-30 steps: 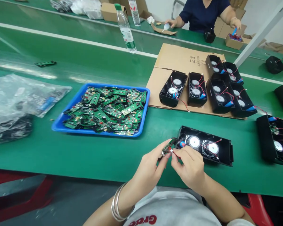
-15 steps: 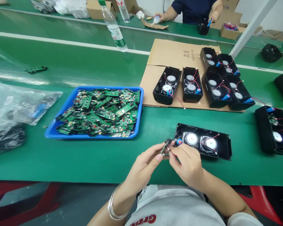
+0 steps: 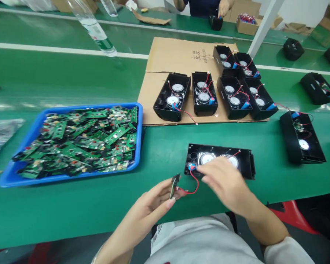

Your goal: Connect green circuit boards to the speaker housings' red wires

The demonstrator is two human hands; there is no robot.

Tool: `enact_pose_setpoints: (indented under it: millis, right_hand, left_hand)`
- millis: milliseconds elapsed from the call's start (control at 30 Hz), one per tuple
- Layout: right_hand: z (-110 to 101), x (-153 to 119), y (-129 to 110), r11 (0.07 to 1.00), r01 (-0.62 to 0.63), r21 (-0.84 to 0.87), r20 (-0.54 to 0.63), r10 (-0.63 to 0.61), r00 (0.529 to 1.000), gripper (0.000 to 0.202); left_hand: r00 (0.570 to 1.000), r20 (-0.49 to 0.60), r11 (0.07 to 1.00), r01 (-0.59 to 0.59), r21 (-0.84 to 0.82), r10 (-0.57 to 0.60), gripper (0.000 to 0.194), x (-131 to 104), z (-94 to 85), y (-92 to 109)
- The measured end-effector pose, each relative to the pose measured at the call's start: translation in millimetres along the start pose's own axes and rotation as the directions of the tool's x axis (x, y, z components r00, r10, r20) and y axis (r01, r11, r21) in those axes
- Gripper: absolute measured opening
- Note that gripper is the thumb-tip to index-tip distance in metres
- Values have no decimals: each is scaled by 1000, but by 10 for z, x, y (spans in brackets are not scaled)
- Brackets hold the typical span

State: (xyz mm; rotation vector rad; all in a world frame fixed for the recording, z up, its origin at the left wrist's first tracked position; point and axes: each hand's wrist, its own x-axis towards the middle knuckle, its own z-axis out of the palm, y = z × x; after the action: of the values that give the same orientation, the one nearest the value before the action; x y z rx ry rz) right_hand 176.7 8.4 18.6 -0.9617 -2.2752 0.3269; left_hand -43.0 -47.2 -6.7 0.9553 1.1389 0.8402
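Note:
A small green circuit board [image 3: 173,186] is pinched between the thumb and fingers of my left hand [image 3: 154,205]. From the board a red wire [image 3: 195,189] loops to the blue battery [image 3: 191,167] at the left end of a black speaker housing [image 3: 248,161], which lies crosswise on the green table. My right hand [image 3: 227,183] is over the housing, covering part of its two round speakers [image 3: 207,158]. Its fingers reach left near the battery, slightly blurred; whether they hold anything cannot be made out.
On the left a blue tray [image 3: 139,139] holds several circuit boards. Several black housings with speakers stand on a cardboard sheet [image 3: 167,51] at the back. Another housing [image 3: 290,141] is at the right. A bottle [image 3: 96,33] and a person's hand [image 3: 223,7] are farther back.
My right hand has left the board and moved right over the housing. My left hand with the board is lower and farther left; the red wire now shows between board and battery. The view has shifted right.

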Motion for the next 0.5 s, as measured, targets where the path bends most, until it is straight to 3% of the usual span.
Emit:
enact_pose_setpoints:
  millis: [67, 133, 200, 267, 400, 500]
  right_hand:
    - [-165, -86, 206, 978, -164, -126, 38, 170, 985, 11]
    - [-226, -145, 376, 928, -250, -277, 190, 308, 932, 4]
    - [-195, -159, 463, 892, -228, -391, 342, 371, 863, 9]
    - [-132, -143, 470, 859, -184, -478, 392, 395, 831, 7]
    - [-131, -159, 429, 803, -158, -575, 348, 414, 841, 11]
    - [-252, -255, 471, 816, -251, -520, 253, 428, 868, 13]
  left_hand:
    - [996, 87, 998, 33, 46, -37, 28, -32, -16, 19]
    - [978, 199, 995, 37, 95, -55, 24, -18, 28, 32]
    - [953, 298, 990, 18, 137, -58, 20, 45, 140, 42]
    - [935, 353, 980, -33, 194, -38, 16, 141, 294, 50]
    - [953, 263, 916, -237, 323, 154, 20, 332, 574, 54]
    - [940, 121, 826, -339, 450, 320, 23, 425, 691, 52]
